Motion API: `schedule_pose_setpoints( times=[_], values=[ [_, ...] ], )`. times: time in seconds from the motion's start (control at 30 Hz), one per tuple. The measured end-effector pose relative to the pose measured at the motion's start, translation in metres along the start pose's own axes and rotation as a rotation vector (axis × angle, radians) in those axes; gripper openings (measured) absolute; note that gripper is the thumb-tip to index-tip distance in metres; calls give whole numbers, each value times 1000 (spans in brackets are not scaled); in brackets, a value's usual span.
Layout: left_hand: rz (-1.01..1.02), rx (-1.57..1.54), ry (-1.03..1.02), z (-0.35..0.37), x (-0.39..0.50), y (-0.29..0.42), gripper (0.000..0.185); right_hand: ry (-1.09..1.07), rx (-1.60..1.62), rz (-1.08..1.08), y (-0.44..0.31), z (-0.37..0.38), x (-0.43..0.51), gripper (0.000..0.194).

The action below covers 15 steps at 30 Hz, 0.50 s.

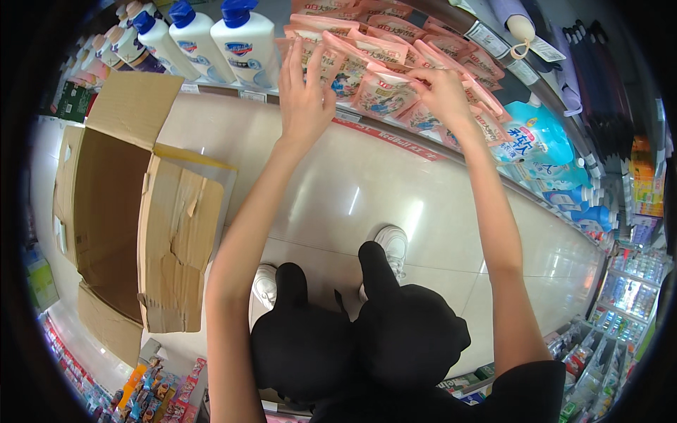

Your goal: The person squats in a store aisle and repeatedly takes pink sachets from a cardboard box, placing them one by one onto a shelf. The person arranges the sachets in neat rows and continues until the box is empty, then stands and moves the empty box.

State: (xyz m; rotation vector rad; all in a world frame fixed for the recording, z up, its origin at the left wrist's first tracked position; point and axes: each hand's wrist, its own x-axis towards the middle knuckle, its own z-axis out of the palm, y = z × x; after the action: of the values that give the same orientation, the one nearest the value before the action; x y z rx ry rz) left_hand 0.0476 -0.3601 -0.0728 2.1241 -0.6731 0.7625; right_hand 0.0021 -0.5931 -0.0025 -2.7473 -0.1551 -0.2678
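Several rows of pink detergent pouches [389,92] stand on the shelf in front of me. My left hand [305,87] lies against a pouch at the left end of the front row, its fingers spread and pointing up; whether it grips the pouch cannot be told. The fingertips of my right hand [439,92] pinch the top edge of a pink pouch further right. Beside my left hand stands a white pump bottle with a blue cap [246,50], with more like it to the left.
An open, torn cardboard box [180,238] stands on the tiled floor at the left. Blue laundry detergent pouches [537,135] are on the shelf at the right. Folded umbrellas [566,79] hang at the upper right. Racks of small packets [158,394] stand at the lower left.
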Motion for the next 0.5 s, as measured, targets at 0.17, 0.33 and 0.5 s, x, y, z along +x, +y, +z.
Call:
schedule_pose_setpoints(
  times=[0.17,0.33,0.5],
  values=[
    [95,55,56,-4,34,2,45,13,89,6,1,-5,-1,16],
    [137,33,-35,10,84,-12,29,367,27,-133,20,-7,21,21],
    [110,145,-308,46,121,-27,36,256,-100,33,31,11,73,36]
  ],
)
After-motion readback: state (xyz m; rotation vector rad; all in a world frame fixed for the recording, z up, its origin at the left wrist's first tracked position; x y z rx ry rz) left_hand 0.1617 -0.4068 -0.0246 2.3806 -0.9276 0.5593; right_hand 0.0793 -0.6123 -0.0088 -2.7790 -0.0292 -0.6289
